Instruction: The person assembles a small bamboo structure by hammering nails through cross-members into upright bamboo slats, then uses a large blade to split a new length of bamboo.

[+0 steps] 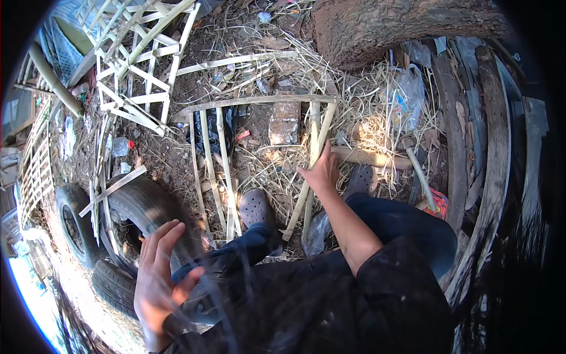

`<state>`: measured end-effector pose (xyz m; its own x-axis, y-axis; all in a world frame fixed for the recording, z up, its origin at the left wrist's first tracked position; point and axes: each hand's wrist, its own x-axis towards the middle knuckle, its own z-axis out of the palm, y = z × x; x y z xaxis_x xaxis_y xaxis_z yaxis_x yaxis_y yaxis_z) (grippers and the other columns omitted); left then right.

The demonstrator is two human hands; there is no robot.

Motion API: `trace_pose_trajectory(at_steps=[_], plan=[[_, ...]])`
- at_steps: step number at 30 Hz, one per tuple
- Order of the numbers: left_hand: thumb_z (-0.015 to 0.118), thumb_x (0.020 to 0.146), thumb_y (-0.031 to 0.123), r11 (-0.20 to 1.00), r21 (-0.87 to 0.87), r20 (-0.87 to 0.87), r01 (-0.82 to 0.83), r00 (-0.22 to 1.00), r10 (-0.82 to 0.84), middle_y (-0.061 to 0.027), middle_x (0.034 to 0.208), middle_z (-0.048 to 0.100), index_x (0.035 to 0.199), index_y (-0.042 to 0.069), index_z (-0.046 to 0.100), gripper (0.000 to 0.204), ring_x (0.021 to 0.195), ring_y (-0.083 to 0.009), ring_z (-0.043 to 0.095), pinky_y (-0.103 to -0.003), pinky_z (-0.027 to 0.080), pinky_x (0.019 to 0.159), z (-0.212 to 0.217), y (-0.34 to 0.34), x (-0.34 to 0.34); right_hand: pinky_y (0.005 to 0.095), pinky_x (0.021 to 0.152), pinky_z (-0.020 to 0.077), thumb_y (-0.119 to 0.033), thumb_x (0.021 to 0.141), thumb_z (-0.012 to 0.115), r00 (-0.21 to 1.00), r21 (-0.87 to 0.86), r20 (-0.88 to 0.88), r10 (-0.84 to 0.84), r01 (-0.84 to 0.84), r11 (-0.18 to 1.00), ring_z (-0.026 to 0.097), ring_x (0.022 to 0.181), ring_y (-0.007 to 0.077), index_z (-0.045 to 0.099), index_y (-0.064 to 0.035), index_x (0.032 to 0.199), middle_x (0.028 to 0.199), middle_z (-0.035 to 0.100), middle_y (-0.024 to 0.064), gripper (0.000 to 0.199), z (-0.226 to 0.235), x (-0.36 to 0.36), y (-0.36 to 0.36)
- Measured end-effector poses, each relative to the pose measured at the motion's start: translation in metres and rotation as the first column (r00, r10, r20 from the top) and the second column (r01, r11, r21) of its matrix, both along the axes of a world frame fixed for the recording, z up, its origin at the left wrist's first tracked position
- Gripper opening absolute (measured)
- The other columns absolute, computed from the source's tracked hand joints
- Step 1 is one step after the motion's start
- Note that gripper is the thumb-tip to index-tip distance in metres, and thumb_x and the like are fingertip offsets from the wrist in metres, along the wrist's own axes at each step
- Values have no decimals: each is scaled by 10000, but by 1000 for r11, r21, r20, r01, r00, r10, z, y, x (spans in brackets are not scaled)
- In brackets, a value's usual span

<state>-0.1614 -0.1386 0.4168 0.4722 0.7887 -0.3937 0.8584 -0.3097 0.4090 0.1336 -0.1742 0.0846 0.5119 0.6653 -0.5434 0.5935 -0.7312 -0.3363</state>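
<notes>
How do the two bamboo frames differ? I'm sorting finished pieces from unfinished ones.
The bamboo frame by the right hand has only parallel upright slats under one top rail; the bamboo lattice frame farther off has crossing diagonal strips too. The near bamboo frame lies on straw at the person's feet, touched; the lattice lies untouched. Both are split pale bamboo.

Right hand (321, 172) on bamboo frame (259, 153) — left hand (158, 277) free.

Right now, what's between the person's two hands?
In the head view, the left hand hangs open over a tyre; the right hand touches a bamboo frame. Between them lie the frame's slats and a dark clog.
</notes>
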Motion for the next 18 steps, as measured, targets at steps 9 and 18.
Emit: trace_pose_trajectory(at_steps=[9, 18], plan=[[748, 773, 340, 972, -112, 62, -205, 975, 213, -206, 1184, 577, 1330, 19, 455, 706, 1097, -407, 549, -455, 432, 950, -38, -47, 4, 445, 874, 518, -129, 681, 797, 997, -41, -30, 73, -74, 996, 593, 1097, 392, -48, -57, 1517, 1366, 451, 242, 1191, -36, 1, -30], [778, 759, 272, 998, 49, 88, 37, 995, -42, -178, 1040, 600, 1314, 65, 466, 670, 935, -388, 585, -457, 456, 872, -43, -60, 23, 427, 939, 489, -184, 720, 816, 967, -18, -231, 107, -114, 993, 629, 1049, 416, -131, -122, 1517, 1175, 620, 278, 1240, -47, 23, -48]])
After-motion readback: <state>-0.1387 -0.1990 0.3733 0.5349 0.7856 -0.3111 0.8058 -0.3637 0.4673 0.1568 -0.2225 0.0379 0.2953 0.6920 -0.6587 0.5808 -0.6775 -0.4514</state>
